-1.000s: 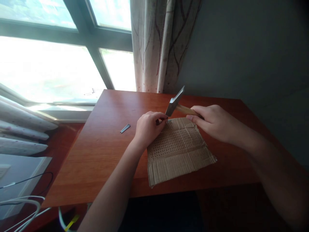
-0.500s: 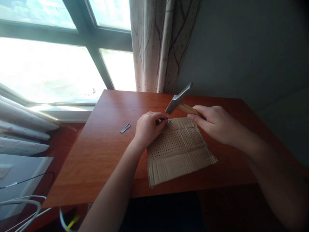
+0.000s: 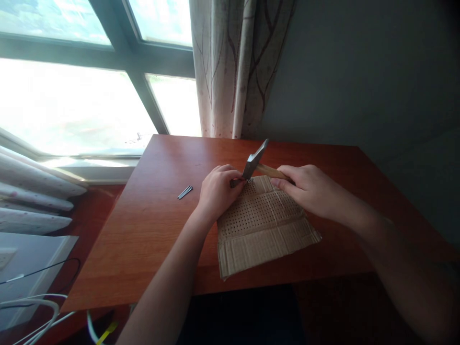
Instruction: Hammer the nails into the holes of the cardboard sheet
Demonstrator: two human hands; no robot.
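Note:
My right hand [image 3: 302,186] is closed round the wooden handle of a hammer [image 3: 256,160]. The hammer's metal head is low over the far edge of a cardboard piece [image 3: 258,249], right beside my left fingertips. My left hand [image 3: 221,187] pinches a nail at that edge; the hammer head and fingers mostly hide it. Several nails [image 3: 250,180] stand in the cardboard just right of the pinch. Rows of small holes cover the middle of the cardboard. Left of my left hand, a small bunch of loose nails [image 3: 185,192] lies on the table.
The cardboard lies on a reddish-brown wooden table [image 3: 143,230]. Behind it are a window [image 3: 72,110], a patterned curtain [image 3: 219,72] and a grey wall [image 3: 352,72]. Cables [image 3: 39,299] hang at the lower left near a wall socket [image 3: 5,258].
My right hand has brought the hammer down and to the left, so its head is now at my left fingertips. My left hand keeps its pinch at the cardboard's far edge.

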